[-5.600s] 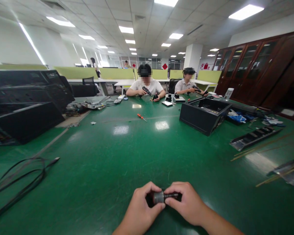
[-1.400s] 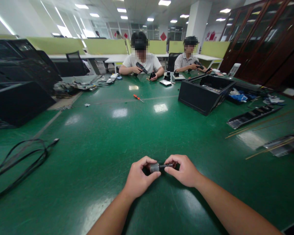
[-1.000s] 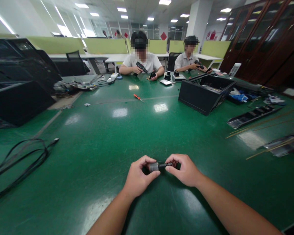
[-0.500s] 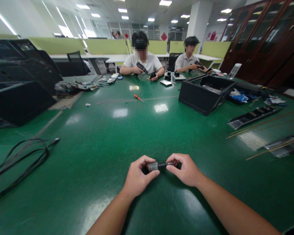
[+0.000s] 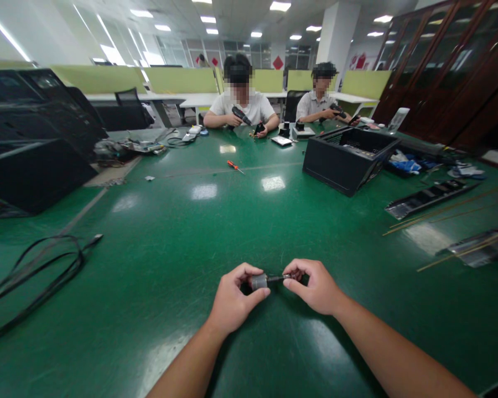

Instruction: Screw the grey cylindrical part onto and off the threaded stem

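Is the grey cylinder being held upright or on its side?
On its side: the grey cylinder, in the left hand, has one end facing the right hand; the dark shaft runs sideways.

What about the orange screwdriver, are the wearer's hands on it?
No, the screwdriver lies apart on the green table, while the left hand holds a gray cylinder and the right hand a dark rod.

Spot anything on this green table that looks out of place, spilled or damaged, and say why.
The black cable at the left sprawls in loose loops, looking untidy. No spill stands out; damage is hard to judge.
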The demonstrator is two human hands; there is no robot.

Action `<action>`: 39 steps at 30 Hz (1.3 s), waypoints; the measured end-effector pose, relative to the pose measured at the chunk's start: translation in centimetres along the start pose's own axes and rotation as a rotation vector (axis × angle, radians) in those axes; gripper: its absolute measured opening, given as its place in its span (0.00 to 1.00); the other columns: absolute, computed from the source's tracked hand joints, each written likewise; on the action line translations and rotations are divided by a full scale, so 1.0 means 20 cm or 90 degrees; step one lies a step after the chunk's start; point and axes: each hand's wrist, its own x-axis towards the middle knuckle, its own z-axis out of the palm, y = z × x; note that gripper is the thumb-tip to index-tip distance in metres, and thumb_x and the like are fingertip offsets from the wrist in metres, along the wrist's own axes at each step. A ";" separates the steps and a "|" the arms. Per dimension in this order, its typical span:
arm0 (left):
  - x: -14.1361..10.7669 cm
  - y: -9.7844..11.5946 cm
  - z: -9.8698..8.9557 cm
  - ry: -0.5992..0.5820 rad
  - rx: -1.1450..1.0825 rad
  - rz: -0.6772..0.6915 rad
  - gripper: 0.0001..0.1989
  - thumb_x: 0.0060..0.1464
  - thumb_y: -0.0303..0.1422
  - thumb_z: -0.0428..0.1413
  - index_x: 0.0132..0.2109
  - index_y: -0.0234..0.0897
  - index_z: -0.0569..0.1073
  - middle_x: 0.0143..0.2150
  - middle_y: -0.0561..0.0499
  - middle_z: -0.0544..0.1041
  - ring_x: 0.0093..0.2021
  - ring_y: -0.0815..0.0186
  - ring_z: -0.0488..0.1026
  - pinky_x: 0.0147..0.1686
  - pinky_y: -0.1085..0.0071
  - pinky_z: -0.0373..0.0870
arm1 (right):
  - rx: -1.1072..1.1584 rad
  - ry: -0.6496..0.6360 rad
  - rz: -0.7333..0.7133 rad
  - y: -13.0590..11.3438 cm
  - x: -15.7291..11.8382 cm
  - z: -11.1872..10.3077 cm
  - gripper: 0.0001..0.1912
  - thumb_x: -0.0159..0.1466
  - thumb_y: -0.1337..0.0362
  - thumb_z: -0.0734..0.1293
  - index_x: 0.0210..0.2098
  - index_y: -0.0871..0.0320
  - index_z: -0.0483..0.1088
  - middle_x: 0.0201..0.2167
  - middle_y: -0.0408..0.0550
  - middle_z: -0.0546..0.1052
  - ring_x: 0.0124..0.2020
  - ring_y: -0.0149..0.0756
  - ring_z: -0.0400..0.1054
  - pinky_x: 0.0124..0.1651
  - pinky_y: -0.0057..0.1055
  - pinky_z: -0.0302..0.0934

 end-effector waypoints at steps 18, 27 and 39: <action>0.00 0.00 0.00 -0.005 -0.025 -0.015 0.15 0.45 0.32 0.67 0.40 0.34 0.74 0.33 0.50 0.77 0.34 0.64 0.73 0.37 0.69 0.66 | 0.012 0.007 0.000 0.01 0.00 -0.02 0.03 0.59 0.67 0.69 0.33 0.58 0.75 0.26 0.43 0.75 0.28 0.32 0.68 0.34 0.28 0.60; 0.00 0.01 0.01 -0.005 -0.030 -0.019 0.15 0.45 0.32 0.66 0.40 0.34 0.73 0.33 0.50 0.77 0.34 0.64 0.73 0.37 0.70 0.66 | 0.007 0.011 -0.011 0.01 0.00 -0.04 0.03 0.59 0.67 0.69 0.33 0.58 0.75 0.25 0.43 0.74 0.27 0.32 0.68 0.33 0.28 0.60; 0.00 0.02 0.00 -0.008 -0.034 -0.027 0.15 0.45 0.32 0.66 0.40 0.34 0.73 0.33 0.49 0.78 0.35 0.63 0.74 0.38 0.68 0.67 | 0.003 0.016 -0.009 0.01 0.00 -0.04 0.03 0.58 0.66 0.70 0.33 0.58 0.75 0.25 0.43 0.75 0.28 0.33 0.68 0.34 0.29 0.60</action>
